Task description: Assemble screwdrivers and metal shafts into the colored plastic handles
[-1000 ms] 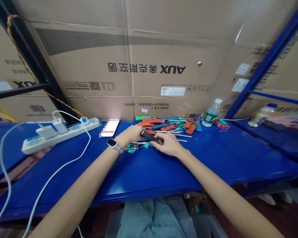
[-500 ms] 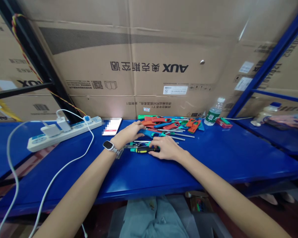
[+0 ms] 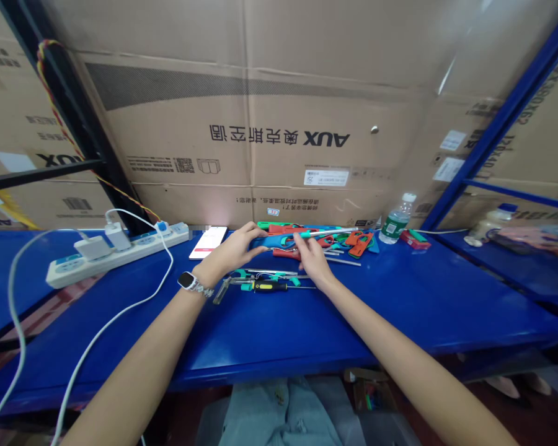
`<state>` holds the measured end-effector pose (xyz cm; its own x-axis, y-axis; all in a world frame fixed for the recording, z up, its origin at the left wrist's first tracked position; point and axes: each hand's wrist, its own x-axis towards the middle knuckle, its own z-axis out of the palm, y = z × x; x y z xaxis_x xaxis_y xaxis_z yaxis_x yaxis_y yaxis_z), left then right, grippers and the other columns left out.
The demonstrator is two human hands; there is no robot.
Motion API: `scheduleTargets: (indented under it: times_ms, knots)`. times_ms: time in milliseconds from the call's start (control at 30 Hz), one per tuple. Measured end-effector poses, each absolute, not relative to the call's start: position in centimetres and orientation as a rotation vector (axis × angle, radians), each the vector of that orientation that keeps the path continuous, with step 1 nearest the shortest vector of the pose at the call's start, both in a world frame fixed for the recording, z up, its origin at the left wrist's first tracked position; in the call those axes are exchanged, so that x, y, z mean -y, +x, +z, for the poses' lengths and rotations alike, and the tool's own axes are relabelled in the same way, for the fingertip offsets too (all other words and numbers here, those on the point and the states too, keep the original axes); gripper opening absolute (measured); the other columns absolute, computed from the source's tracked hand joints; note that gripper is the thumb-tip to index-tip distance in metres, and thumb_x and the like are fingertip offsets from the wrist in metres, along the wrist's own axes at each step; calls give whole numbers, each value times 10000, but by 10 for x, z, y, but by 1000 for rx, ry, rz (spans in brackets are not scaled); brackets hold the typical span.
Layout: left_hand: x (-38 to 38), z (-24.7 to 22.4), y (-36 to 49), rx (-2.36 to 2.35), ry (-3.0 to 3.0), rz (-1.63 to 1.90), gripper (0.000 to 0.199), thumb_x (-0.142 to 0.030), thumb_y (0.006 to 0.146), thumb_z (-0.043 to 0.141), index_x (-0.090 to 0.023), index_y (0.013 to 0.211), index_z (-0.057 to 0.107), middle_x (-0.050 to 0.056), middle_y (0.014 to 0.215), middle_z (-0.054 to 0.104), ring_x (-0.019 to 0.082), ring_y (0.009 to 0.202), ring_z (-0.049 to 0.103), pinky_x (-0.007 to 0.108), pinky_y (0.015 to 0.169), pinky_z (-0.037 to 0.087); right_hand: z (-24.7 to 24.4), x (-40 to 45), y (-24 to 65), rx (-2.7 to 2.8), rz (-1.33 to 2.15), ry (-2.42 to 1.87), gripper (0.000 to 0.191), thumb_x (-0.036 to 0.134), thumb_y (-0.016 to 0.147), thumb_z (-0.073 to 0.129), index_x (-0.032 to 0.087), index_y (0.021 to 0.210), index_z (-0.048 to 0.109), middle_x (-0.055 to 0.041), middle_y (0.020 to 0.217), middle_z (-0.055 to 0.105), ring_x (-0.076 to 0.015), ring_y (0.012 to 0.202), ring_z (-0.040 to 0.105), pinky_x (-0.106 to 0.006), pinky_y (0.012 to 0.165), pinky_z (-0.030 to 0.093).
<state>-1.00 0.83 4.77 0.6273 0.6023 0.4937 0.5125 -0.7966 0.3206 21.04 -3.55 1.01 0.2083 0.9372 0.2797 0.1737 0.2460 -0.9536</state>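
Note:
My left hand (image 3: 236,249), with a watch on its wrist, is closed round the blue handle of a screwdriver (image 3: 261,241) at the left end of the tool pile. The fingers of my right hand (image 3: 312,260) are pressed together near the shaft and a red handle (image 3: 286,253); what they grip is partly hidden. Behind lie red, orange and green tools (image 3: 360,243) with metal shafts. Nearer the front, a black and yellow screwdriver (image 3: 270,286) rests on the blue table (image 3: 279,334) beside other thin tools and a clear-handled one (image 3: 221,291).
At the left are a white power strip (image 3: 121,255) with cables and a phone (image 3: 208,242). A water bottle (image 3: 397,219) and a red box (image 3: 415,240) stand at the right. Cardboard (image 3: 279,93) walls the back, between metal posts.
My right hand has left the black and yellow screwdriver and moved up to the pile. My left hand has drawn slightly left, and the blue-handled screwdriver is now raised.

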Motion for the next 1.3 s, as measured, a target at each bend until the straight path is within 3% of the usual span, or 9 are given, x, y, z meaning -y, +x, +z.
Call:
scheduleTargets:
  times_ms: [233,367,533,667,733,833,933,1133,1300]
  knots:
    - [5,40,3,-991,2605,933,314,-371,916,609,-173,1150,541,88,1005,677,225,839,661,361,750,514,28,13,176,956,1044,-972,465,667,815,618,203,831,630,-19,718,655,-169,686,634,-261,589,498]
    - [17,42,14,-1125,2600,916,362,-425,1014,475,-161,1261,497,147,1090,692,283,954,694,381,777,507,30,6,150,919,1070,-922,444,637,832,601,195,822,640,-23,725,655,-167,707,634,-266,624,498]
    - [16,45,11,-1110,2495,1076,382,-483,1002,497,-185,1235,552,129,1195,646,265,1063,647,383,860,510,32,2,141,772,993,-866,392,606,896,550,216,863,571,-7,718,614,-148,673,611,-255,606,503]
    - [7,48,5,-1140,2267,1379,314,-471,1007,472,-193,982,615,70,999,657,205,926,626,335,810,503,39,12,152,872,1209,-809,332,565,906,592,251,897,486,98,534,401,-95,417,384,-215,412,367]
    - [5,48,7,-1101,2184,1428,307,-457,1002,474,-187,951,613,65,979,668,194,902,623,321,798,502,40,20,154,925,1361,-781,333,514,882,656,261,885,439,121,512,398,-76,378,321,-191,371,311]
    - [7,45,14,-975,1999,1335,344,-511,985,491,-186,957,600,29,820,655,168,727,637,305,707,512,39,30,154,1016,1466,-787,388,481,823,740,245,831,432,103,554,499,-75,401,419,-194,370,370]
    - [6,41,18,-828,1797,1202,405,-593,948,529,-192,942,578,-52,588,516,145,509,592,280,563,483,38,35,154,1112,1472,-800,398,455,759,806,214,783,490,59,636,584,-84,479,518,-214,425,461]
    - [-3,37,16,-732,1714,1207,492,-650,870,630,-159,888,652,-3,679,617,122,540,584,265,562,481,41,40,160,1192,1619,-753,397,457,740,819,208,835,525,79,612,551,-48,429,428,-153,371,305]
    - [-3,35,19,-743,1623,1249,510,-659,858,647,-152,897,686,7,727,633,105,562,558,247,557,467,40,41,160,1221,1633,-786,375,497,808,762,224,896,521,96,580,525,-45,381,388,-148,354,277]
